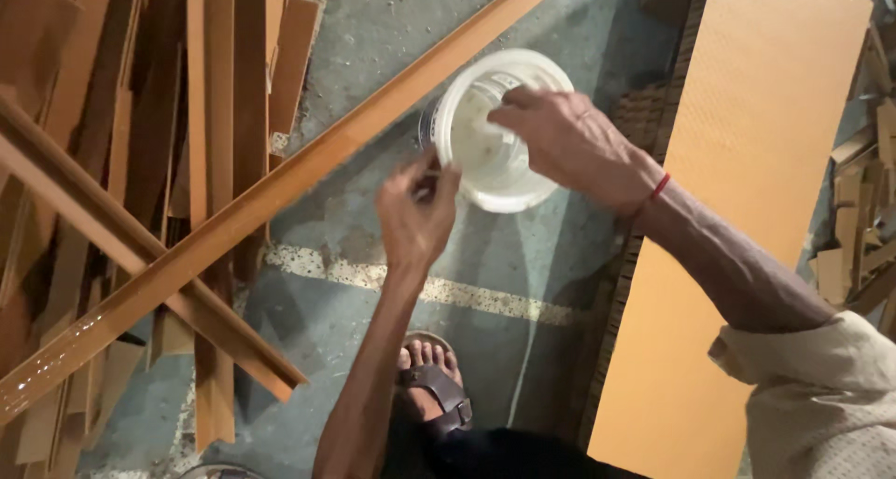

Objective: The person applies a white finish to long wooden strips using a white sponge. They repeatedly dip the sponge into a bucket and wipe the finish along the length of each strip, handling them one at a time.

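Your right hand (560, 138) reaches over the mouth of a white plastic tub (493, 129), fingers curled down across its far rim and into the opening, so it is closed loosely on the rim rather than spread flat. A thin red thread (659, 188) circles that wrist, and a pale sleeve (821, 395) is pushed up past the elbow. Your left hand (415, 213) sits just below and beside the tub, its fingertips pinched together at the near edge of the rim; whether it grips the rim itself or some small thing is too blurred to tell. The tub is held above the grey concrete floor (373, 31), tilted so you look into it, and its inside shows a whitish, wet-looking coating with a thin pool at the bottom. Under your arms, your foot in a brown sandal (431, 386) stands on the floor near a pale speckled stripe (373, 275). A long brown laminate strip (280, 185) runs diagonally past the tub on the left, crossing a loose heap of similar brown strips (140, 162). To the right lies a broad tan board (747, 208), with small offcuts (863, 227) scattered past its far edge.
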